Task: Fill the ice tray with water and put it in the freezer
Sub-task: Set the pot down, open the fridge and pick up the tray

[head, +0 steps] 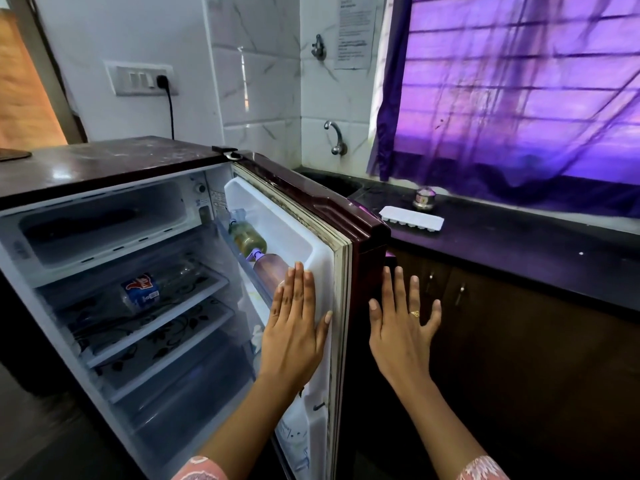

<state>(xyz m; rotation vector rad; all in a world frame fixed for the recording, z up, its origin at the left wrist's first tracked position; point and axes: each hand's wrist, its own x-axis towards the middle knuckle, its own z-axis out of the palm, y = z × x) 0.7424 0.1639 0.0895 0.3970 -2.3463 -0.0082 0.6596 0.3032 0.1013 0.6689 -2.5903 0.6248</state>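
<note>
Pink patterned sleeves edge the bottom of the view, and from them both hands reach toward the open fridge door. The left hand lies flat against the door's white inner lining, fingers straight and together, holding nothing. The right hand is spread wide, a ring on one finger, just beside the door's dark maroon outer edge. I cannot tell whether it touches the door, and it grips nothing. Past the left fingertips, bottles stand in the door rack. Inside the fridge a plastic bottle lies on a glass shelf, with the freezer compartment above it at the top. Beyond the door, the white ice tray rests on the dark surface, well apart from the freezer compartment, and a small steel pot sits just behind it. Farther back a tap juts from the tiled wall above the sink, and a purple curtain hangs at the window.
</note>
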